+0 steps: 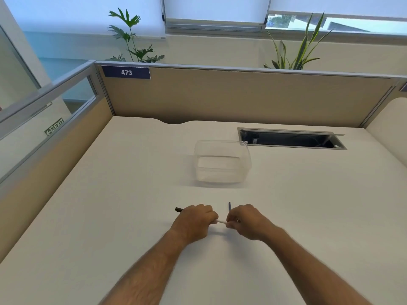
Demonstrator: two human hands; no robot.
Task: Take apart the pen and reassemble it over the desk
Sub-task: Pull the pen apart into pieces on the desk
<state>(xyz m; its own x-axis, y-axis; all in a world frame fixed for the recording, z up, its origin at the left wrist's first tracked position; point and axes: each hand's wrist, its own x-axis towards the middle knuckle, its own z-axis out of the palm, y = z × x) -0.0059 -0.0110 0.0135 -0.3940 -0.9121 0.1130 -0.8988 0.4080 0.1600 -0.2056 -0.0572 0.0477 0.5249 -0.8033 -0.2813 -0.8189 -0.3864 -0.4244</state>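
Observation:
Both my hands hold pen parts just above the cream desk (132, 216). My left hand (195, 221) is closed around the pen barrel, whose black end (178, 209) sticks out to the left. A thin white tube (221, 221) bridges the gap between my two hands. My right hand (245, 221) pinches the right end of that tube. A thin dark blue piece (229, 206) pokes up above my right hand's fingers; how it is held is hidden.
A clear plastic container (222, 164) stands empty farther back on the desk. Behind it to the right is an open cable slot (290, 139). Beige partition walls (220, 95) close off the back and left sides.

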